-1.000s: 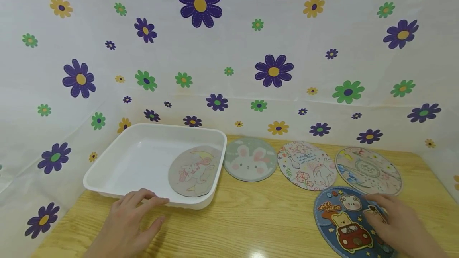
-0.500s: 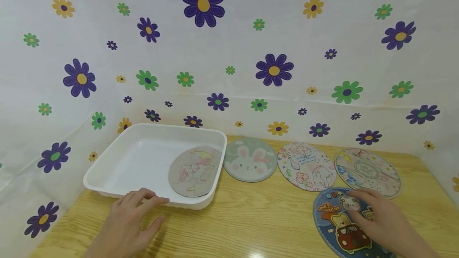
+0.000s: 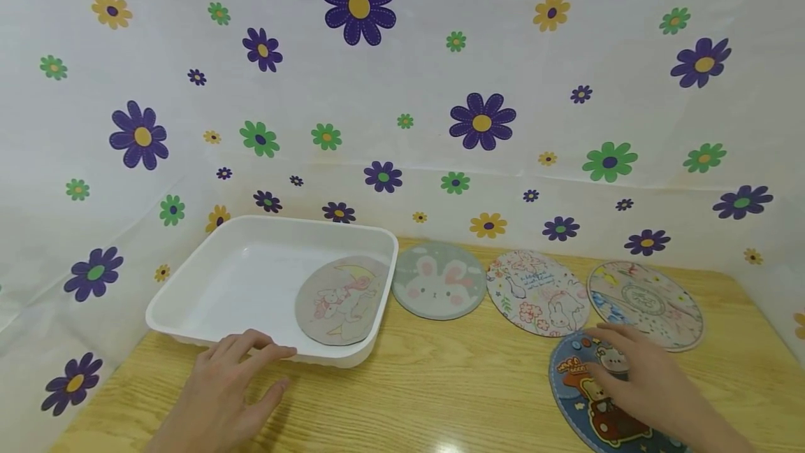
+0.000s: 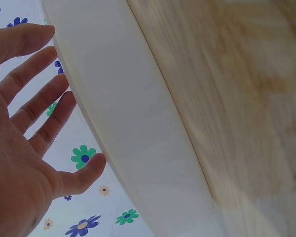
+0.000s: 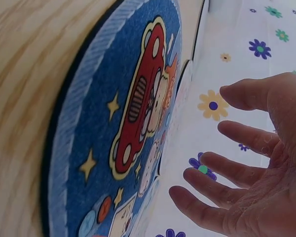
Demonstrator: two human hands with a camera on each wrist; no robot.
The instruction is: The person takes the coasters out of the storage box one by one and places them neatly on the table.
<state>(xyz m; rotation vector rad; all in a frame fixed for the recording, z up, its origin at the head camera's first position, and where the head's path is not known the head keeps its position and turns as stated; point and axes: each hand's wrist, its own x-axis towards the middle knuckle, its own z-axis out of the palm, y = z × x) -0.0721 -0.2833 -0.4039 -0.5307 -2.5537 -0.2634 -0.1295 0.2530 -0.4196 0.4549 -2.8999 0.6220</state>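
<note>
My right hand (image 3: 654, 386) hovers low over a blue round mat (image 3: 568, 391) with a bear in a red car. In the right wrist view, the fingers of that hand (image 5: 246, 173) are spread and apart from the blue mat (image 5: 101, 128). At the white plastic tray (image 3: 214, 335), my left hand (image 3: 216, 390) rests its fingertips on the near rim. The left wrist view has this hand (image 4: 29, 128) with loosely spread fingers along the tray's edge (image 4: 123, 118). Inside the tray, a beige round mat (image 3: 342, 299) with a rabbit and moon leans against the right wall.
A row of round mats lies along the back of the wooden table (image 3: 415, 383): a grey-green rabbit mat (image 3: 438, 282), a pink-white drawn mat (image 3: 534, 292) and a floral mat (image 3: 648, 303). A flower-printed sheet (image 3: 415, 75) stands behind and at both sides.
My right hand has moved left across the blue mat, covering more of its picture. The left hand, the tray and the mats have kept their places.
</note>
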